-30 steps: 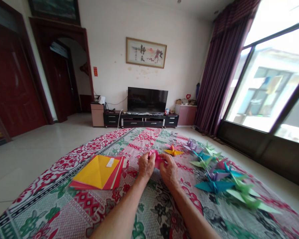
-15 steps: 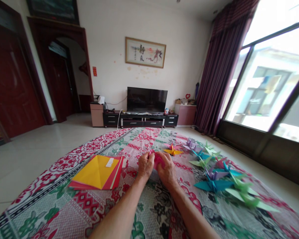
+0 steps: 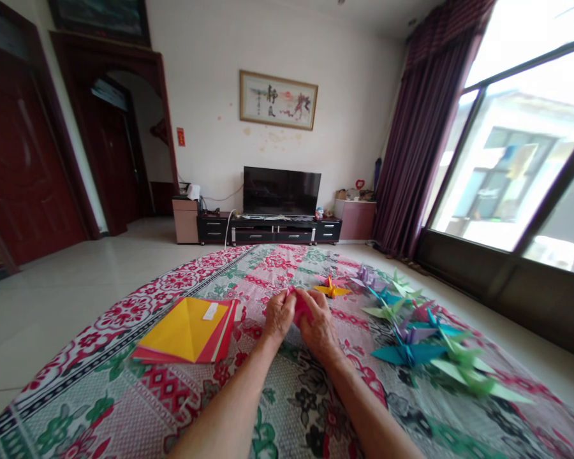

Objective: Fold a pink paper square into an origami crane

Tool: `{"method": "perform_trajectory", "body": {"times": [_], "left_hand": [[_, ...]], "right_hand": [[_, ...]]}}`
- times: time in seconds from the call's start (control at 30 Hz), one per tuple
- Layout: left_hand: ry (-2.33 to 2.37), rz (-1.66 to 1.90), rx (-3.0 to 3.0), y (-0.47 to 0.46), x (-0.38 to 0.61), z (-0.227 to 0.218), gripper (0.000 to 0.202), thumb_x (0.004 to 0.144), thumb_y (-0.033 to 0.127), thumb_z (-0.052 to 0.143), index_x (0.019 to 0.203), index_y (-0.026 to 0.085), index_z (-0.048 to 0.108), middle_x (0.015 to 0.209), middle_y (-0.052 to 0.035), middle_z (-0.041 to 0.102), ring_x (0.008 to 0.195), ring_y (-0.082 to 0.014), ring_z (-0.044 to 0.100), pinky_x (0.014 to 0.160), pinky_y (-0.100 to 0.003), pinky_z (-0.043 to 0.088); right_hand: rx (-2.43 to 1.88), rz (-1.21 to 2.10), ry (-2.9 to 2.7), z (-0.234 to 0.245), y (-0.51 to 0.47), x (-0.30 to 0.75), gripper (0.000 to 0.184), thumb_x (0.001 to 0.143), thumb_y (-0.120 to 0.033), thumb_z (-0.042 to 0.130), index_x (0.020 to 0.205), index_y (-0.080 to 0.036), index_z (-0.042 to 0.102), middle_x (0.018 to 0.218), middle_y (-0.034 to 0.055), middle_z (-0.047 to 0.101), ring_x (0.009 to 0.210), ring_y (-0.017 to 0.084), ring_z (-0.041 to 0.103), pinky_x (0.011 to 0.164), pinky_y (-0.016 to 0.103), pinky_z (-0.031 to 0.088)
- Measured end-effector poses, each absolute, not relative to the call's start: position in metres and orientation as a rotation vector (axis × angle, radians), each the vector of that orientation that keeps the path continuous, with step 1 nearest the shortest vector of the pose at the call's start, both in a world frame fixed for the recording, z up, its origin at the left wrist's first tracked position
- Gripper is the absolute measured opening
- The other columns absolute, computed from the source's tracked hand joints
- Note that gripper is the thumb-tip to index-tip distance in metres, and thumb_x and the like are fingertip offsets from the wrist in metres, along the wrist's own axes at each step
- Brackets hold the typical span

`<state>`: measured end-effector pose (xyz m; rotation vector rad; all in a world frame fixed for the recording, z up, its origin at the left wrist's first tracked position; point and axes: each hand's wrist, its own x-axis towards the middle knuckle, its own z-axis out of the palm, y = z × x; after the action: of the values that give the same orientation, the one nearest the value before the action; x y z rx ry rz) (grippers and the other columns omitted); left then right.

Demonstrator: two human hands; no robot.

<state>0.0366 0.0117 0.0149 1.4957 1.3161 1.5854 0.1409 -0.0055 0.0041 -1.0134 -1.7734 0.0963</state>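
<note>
Both of my hands pinch a small folded pink paper (image 3: pixel 298 306) low over a floral blanket (image 3: pixel 124 395). My left hand (image 3: pixel 277 317) grips its left side with fingers closed. My right hand (image 3: pixel 319 322) closes on its right side and covers part of it. A stack of coloured paper sheets (image 3: pixel 187 329), yellow on top, lies on the blanket to the left of my hands. Several folded paper cranes (image 3: pixel 414 347) in teal, green, purple and pink lie to the right, and an orange crane (image 3: pixel 332 291) sits just beyond my hands.
The blanket lies on a pale tiled floor (image 3: pixel 52 299). A television (image 3: pixel 282 191) on a low black cabinet (image 3: pixel 272 231) stands at the far wall. Dark red doors (image 3: pixel 23 166) are on the left, and a large window (image 3: pixel 521 159) with purple curtains (image 3: pixel 421 140) is on the right.
My hands have drawn closer together around the pink paper, and my right hand now covers more of it. Everything else lies where it was.
</note>
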Motion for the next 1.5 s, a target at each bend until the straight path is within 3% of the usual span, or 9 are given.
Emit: {"method": "perform_trajectory", "body": {"times": [0.27, 0.57, 0.87, 1.03, 1.17, 1.5], "left_hand": [[1.218, 1.586, 1.431, 0.020, 0.034, 0.007, 0.026, 0.072, 0.033, 0.043, 0.051, 0.017, 0.039, 0.049, 0.0052, 0.032, 0.050, -0.0087, 0.029, 0.049, -0.022, 0.025], [1.171, 1.596, 1.461, 0.016, 0.035, 0.010, 0.035, 0.078, 0.043, 0.045, 0.055, 0.016, 0.045, 0.053, 0.0033, 0.039, 0.054, -0.0094, 0.034, 0.052, -0.022, 0.030], [1.137, 1.587, 1.434, 0.020, 0.035, 0.007, 0.036, 0.076, 0.047, 0.049, 0.063, 0.014, 0.056, 0.056, 0.0008, 0.052, 0.055, -0.0107, 0.045, 0.054, -0.021, 0.036], [1.127, 1.588, 1.449, 0.019, 0.032, 0.008, 0.035, 0.076, 0.046, 0.048, 0.064, 0.014, 0.057, 0.057, 0.0006, 0.053, 0.055, -0.0104, 0.045, 0.055, -0.021, 0.036], [1.037, 1.433, 1.503, 0.018, 0.031, 0.007, 0.035, 0.075, 0.047, 0.049, 0.067, 0.014, 0.057, 0.056, 0.0023, 0.050, 0.052, -0.0089, 0.041, 0.049, -0.020, 0.032], [0.886, 1.142, 1.719, 0.011, 0.032, 0.011, 0.036, 0.077, 0.046, 0.048, 0.073, 0.013, 0.064, 0.059, 0.0009, 0.052, 0.053, -0.0095, 0.040, 0.049, -0.021, 0.029]], "right_hand": [[-1.001, 0.089, -1.818, 0.002, -0.005, 0.143, 0.058, 0.068, -0.003, 0.039, 0.120, -0.023, 0.050, 0.109, 0.0067, 0.047, 0.102, 0.019, 0.047, 0.091, 0.034, 0.041], [-1.012, 0.076, -1.844, 0.003, -0.007, 0.143, 0.058, 0.069, -0.004, 0.040, 0.122, -0.025, 0.048, 0.111, 0.0071, 0.048, 0.103, 0.021, 0.047, 0.091, 0.037, 0.041], [-0.919, 0.182, -1.741, 0.010, -0.012, 0.144, 0.041, 0.072, -0.013, 0.049, 0.110, -0.023, 0.059, 0.108, 0.0069, 0.053, 0.101, 0.020, 0.051, 0.089, 0.034, 0.043], [-0.890, 0.340, -1.652, 0.019, -0.014, 0.147, 0.022, 0.079, -0.026, 0.049, 0.090, -0.021, 0.067, 0.099, 0.0067, 0.061, 0.094, 0.019, 0.055, 0.086, 0.033, 0.043], [-0.950, 0.449, -1.489, 0.022, -0.004, 0.156, 0.022, 0.077, -0.033, 0.052, 0.081, -0.019, 0.068, 0.085, 0.0060, 0.065, 0.083, 0.019, 0.059, 0.078, 0.032, 0.045], [-1.000, 0.798, -1.465, 0.026, 0.003, 0.170, 0.025, 0.068, -0.037, 0.060, 0.076, -0.016, 0.070, 0.074, 0.0035, 0.067, 0.070, 0.017, 0.058, 0.067, 0.028, 0.044]]}}
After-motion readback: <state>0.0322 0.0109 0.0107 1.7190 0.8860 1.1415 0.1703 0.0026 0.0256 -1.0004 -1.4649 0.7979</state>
